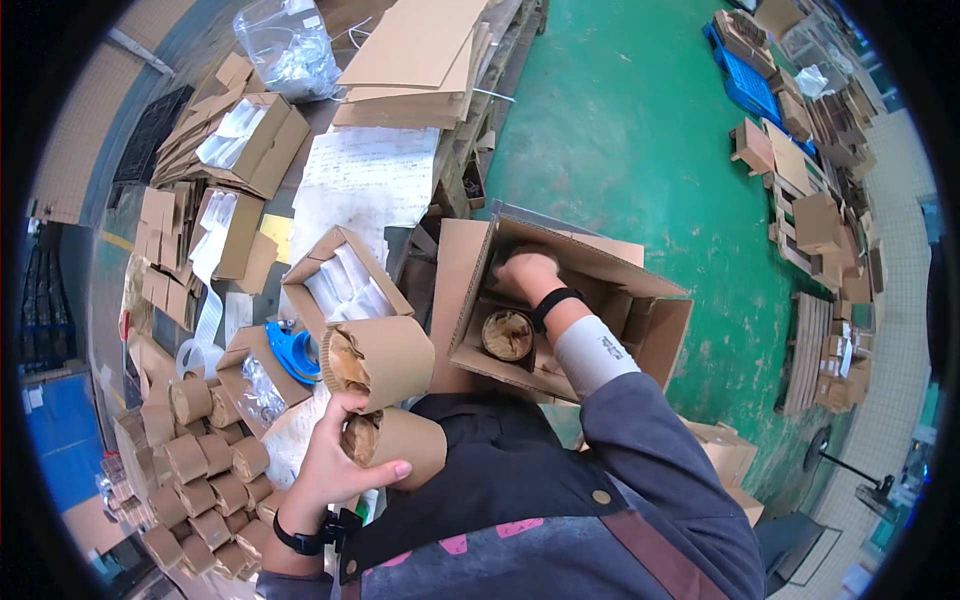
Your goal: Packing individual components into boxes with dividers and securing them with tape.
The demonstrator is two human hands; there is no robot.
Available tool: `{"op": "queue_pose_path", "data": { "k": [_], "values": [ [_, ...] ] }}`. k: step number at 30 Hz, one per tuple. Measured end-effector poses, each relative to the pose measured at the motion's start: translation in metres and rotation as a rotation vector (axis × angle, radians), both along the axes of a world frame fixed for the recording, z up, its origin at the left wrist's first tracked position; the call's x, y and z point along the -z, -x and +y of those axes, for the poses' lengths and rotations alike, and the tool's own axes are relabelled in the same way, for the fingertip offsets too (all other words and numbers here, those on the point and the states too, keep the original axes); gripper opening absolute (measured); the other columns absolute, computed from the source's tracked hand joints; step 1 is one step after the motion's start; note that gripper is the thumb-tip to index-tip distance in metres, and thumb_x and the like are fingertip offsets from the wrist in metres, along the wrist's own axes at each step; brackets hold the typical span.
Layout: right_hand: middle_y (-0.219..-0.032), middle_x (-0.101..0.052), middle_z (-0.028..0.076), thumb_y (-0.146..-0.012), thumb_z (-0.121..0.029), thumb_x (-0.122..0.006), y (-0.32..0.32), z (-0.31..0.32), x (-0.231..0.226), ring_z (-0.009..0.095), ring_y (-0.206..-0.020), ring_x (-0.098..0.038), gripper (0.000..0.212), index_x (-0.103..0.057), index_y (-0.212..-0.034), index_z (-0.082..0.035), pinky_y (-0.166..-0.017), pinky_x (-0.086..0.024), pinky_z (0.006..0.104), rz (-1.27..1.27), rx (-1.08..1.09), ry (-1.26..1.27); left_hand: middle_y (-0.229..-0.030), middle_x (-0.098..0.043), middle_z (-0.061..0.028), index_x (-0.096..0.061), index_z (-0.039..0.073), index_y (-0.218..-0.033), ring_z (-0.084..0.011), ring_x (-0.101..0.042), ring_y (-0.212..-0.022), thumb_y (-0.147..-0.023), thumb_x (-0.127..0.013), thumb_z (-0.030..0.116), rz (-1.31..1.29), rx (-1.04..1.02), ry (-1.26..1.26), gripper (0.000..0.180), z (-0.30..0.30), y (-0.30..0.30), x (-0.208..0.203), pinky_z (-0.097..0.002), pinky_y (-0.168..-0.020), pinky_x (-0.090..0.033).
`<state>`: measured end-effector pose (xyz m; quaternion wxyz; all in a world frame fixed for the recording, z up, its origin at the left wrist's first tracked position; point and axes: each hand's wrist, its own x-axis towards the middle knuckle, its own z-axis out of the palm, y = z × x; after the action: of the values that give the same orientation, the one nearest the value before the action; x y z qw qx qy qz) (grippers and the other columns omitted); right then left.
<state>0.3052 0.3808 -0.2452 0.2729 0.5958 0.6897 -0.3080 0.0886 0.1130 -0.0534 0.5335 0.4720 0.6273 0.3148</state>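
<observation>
My left hand (328, 458) is closed round the end of a cylinder wrapped in corrugated cardboard (415, 447), crumpled brown paper showing at its end. The thumb lies along its near side. Directly beyond sits a second wrapped cylinder (395, 352), touching or nearly touching the first; whether my fingers also hold it is hidden. My right hand (530, 272) reaches down inside an open cardboard box (465, 300). Its fingers are blurred and partly out of sight, so what they touch does not show. Below that wrist, a paper-stuffed cylinder (507, 335) stands upright in the box.
Several wrapped cylinders (210, 455) are stacked at left. A blue tape dispenser (292, 352) and a small box of white packets (345, 285) lie nearby. Written sheets (365, 175) and flat cardboard (410, 50) sit farther back. Green floor (600, 110) stretches beyond the box.
</observation>
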Motion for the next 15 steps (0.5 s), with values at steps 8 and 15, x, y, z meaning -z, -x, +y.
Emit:
{"op": "queue_pose_path", "data": {
  "k": [8, 15],
  "values": [
    [-0.083, -0.07, 0.015, -0.08, -0.017, -0.052, -0.067, -0.01, 0.025, 0.03, -0.07, -0.069, 0.025, -0.07, -0.091, -0.003, -0.063, -0.055, 0.0404, 0.213, 0.249, 0.007, -0.11, -0.054, -0.008, -0.043, 0.004, -0.114, -0.0144, -0.051, -0.104, -0.061, -0.089, 0.022, -0.022, -0.032, 0.042, 0.073, -0.016, -0.001, 0.006, -0.0301, -0.093, -0.043],
    [-0.111, -0.065, 0.016, -0.072, -0.008, -0.059, -0.135, -0.097, 0.011, 0.033, -0.103, -0.062, 0.037, -0.067, -0.107, -0.005, -0.088, -0.05, 0.0406, 0.378, -0.462, 0.205, -0.108, -0.061, -0.0137, -0.053, 0.002, -0.115, -0.0238, -0.06, -0.103, -0.06, -0.087, 0.032, 0.217, 0.276, -0.085, 0.071, 0.054, -0.023, -0.013, -0.0344, -0.091, -0.047]
  ]
}}
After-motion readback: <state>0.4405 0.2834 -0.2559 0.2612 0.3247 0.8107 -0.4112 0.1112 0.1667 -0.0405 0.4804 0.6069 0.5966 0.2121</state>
